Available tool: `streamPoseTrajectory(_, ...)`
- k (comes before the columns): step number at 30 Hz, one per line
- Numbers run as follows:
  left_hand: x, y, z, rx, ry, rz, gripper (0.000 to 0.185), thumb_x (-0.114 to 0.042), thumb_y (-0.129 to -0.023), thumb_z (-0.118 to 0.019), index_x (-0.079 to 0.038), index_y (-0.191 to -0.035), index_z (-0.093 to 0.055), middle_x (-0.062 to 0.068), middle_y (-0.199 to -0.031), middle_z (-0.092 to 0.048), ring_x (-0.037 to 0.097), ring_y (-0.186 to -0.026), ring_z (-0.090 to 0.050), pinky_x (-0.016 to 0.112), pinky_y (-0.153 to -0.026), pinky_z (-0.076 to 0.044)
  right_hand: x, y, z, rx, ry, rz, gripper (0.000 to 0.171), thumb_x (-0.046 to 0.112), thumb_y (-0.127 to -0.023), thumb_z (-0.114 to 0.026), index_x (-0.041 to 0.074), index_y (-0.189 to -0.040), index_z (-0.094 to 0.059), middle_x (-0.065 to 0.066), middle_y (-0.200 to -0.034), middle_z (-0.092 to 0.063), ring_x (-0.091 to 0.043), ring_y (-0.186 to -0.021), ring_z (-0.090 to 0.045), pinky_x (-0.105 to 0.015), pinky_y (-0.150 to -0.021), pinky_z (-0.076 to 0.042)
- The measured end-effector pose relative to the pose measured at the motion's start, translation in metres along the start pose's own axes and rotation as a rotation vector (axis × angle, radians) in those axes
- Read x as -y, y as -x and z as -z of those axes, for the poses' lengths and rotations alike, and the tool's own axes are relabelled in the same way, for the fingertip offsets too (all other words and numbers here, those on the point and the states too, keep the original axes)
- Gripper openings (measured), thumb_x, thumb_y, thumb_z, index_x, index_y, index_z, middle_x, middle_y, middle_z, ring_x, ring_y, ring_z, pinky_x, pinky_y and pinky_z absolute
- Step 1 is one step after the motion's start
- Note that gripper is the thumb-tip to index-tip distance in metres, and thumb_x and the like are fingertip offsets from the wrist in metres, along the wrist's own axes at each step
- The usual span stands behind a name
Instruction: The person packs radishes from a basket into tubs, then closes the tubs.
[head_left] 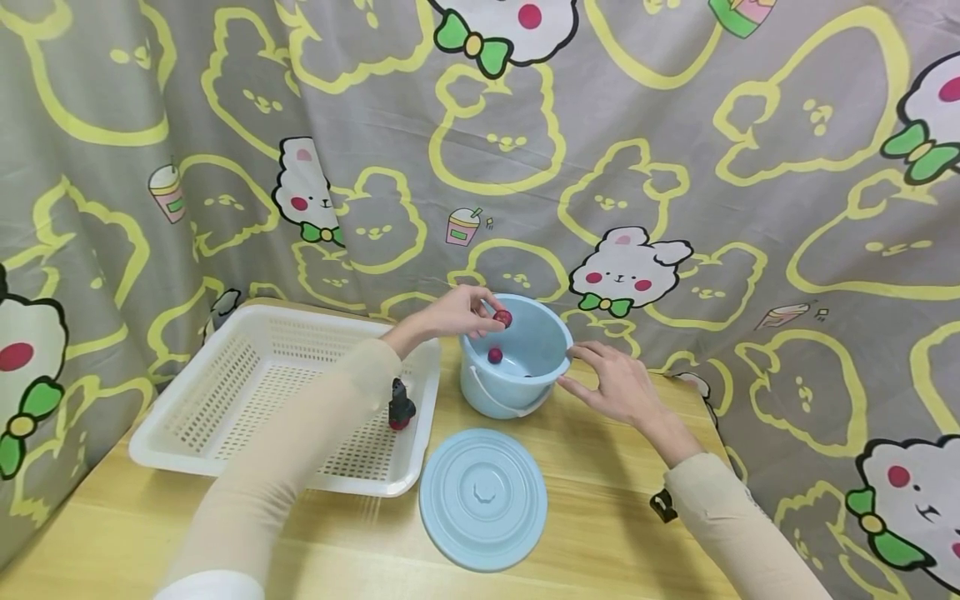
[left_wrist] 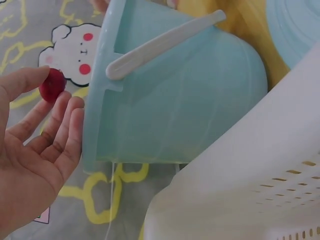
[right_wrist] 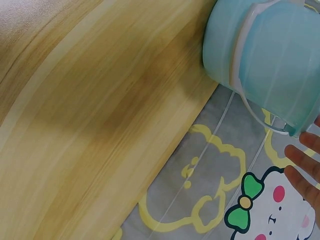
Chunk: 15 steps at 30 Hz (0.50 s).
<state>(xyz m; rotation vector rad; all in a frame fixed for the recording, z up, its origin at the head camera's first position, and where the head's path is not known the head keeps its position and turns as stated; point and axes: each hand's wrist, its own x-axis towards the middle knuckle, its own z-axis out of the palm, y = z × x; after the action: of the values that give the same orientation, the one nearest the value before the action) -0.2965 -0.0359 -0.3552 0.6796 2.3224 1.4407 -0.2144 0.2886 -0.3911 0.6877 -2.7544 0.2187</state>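
Head view: left hand (head_left: 457, 312) pinches a small round red berry (head_left: 503, 317) over the smooth pale-blue plastic bucket (head_left: 525, 379); a second berry (head_left: 495, 356) sits inside. Right hand (head_left: 615, 385), fingers relaxed and straight, touches the bucket's rim. Round blue lid (head_left: 483, 498) lies flat beside the perforated white basket (head_left: 225, 400) on the wood-grain table (head_left: 600, 517).

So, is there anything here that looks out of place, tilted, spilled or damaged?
Nothing stands out. The blue bucket stands upright on the table, its lid lies flat in front of it, and the white basket sits level. The left hand holds a small red fruit over the bucket.
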Motion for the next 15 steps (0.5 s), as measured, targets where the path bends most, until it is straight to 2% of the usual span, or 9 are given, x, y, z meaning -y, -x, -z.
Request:
streamPoseTrajectory(8,0.0,-0.005,-0.005,0.004,-0.019,0.013,0.032,-0.022,-0.096,-0.076,-0.007,-0.124,-0.067,0.015,-0.105,-0.076,0.016,-0.073,-0.071,0.049,-0.088,-0.065,0.001,0.0,0.0,0.003,-0.008,0.001,0.056,0.058,-0.094,-0.073,0.017,-0.132,-0.072,-0.01,-0.135,-0.072,-0.036,-0.119,-0.072,-0.055,-0.083,-0.063)
streamPoseTrajectory(13,0.001,-0.012,-0.01,0.021,-0.036,0.026,0.032,-0.021,-0.096,-0.077,-0.007,-0.123,-0.068,0.013,-0.102,-0.077,0.014,-0.073,-0.071,0.034,-0.078,-0.065,0.0,0.0,0.0,-0.001,-0.007,0.003,0.056,0.057,-0.094,-0.073,0.017,-0.133,-0.072,-0.01,-0.135,-0.072,-0.036,-0.118,-0.073,-0.054,-0.082,-0.063)
streamPoseTrajectory(15,0.002,-0.015,-0.013,0.034,-0.043,0.025,0.031,-0.021,-0.096,-0.077,-0.006,-0.123,-0.069,0.015,-0.103,-0.077,0.014,-0.072,-0.071,0.033,-0.077,-0.065,0.0,0.0,-0.001,-0.005,-0.008,0.004,0.056,0.058,-0.094,-0.073,0.018,-0.133,-0.072,-0.01,-0.135,-0.072,-0.036,-0.118,-0.073,-0.054,-0.082,-0.063)
